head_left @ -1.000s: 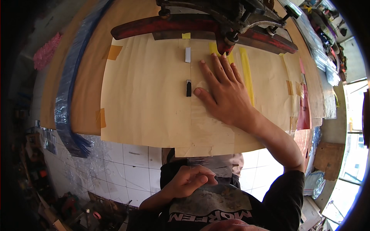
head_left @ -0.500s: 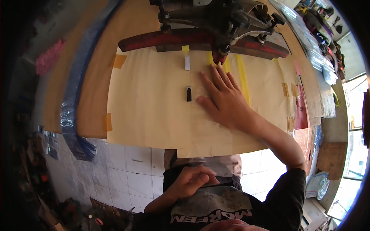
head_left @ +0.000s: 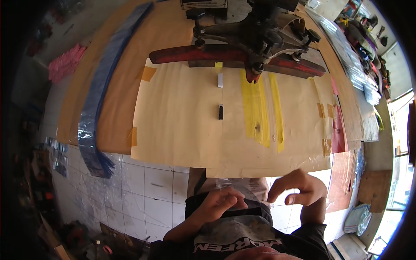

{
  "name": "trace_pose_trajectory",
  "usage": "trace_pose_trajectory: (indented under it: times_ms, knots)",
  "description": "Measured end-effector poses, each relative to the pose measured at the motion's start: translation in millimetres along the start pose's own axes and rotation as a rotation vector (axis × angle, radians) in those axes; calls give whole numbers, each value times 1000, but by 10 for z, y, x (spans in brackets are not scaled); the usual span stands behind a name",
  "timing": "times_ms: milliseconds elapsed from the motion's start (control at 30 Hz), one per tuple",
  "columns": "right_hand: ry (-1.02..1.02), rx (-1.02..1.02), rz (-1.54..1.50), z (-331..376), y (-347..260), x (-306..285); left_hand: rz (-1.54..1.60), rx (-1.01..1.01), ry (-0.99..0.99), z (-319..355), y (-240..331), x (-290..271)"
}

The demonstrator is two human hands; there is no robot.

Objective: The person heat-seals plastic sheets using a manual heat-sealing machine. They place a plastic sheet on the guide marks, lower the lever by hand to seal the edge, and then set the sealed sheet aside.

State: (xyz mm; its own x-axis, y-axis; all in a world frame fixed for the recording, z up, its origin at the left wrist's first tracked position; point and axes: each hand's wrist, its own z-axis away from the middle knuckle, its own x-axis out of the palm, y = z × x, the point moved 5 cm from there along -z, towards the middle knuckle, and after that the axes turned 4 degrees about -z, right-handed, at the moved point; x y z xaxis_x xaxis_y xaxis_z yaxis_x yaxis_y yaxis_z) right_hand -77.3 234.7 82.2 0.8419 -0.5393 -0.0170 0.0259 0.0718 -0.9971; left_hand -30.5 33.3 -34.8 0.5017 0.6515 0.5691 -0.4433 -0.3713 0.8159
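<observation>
My left hand is in front of my body, its fingers curled in with the thumb against them. What it holds, if anything, is hidden. A glossy sheet of clear plastic shows over my lap between the two hands. To the right, my right hand hangs just off the near edge of the worktable, fingers bent and thumb apart, with nothing visible in it. Beyond both hands lies a tan paper sheet, taped down at its edges. Yellow tape strips, a small white strip and a small black piece are on it.
A black and red press with a long bar stands over the sheet's far edge. Blue plastic strips hang over the table's left side. Clear plastic sheets lie along the right. A pink bundle is far left.
My right hand has lifted off the paper near the press and drawn back toward my body, uncovering the yellow strips. The left hand stays nearly in place; the view has shifted slightly.
</observation>
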Motion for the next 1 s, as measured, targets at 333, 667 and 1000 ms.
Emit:
trace_pose_trajectory:
  times_ms: [333,667,1000]
  knots:
    - [249,365,165,63,1514,22,-25,49,-13,-21,-7,-8]
    - [368,450,368,-27,1555,15,-24,75,-13,-25,22,-18]
    - [404,234,354,73,1210,98,-77,66,-9,-11,51,-2]
